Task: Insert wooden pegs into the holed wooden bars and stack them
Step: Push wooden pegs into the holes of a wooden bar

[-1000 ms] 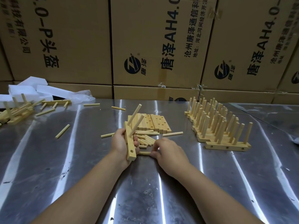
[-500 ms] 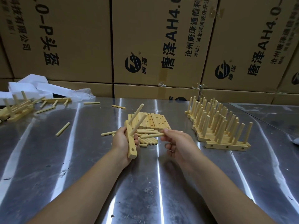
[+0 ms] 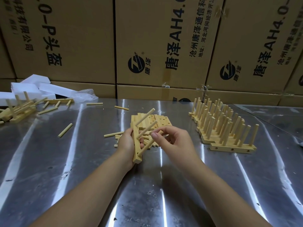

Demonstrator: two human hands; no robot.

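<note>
Left hand [image 3: 127, 143]: grips pale holed wooden bar [image 3: 137, 157] over the steel bench [image 3: 164, 194], two pegs [image 3: 146, 117] seated.
Right hand [image 3: 173, 141]: pinches third round wooden peg [image 3: 148, 145], tip at the bar's lowest hole.
Do well: square peg to hole, brace bar, push straight.

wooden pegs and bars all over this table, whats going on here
A person is fitting pegs into a holed bar. The left hand grips the bar on end, with two pegs sticking out of it. The right hand pinches a third peg, its lower end at the bar's bottom hole. Finished pegged bars stand stacked at the right; bare bars and loose pegs lie behind the hands.
</note>
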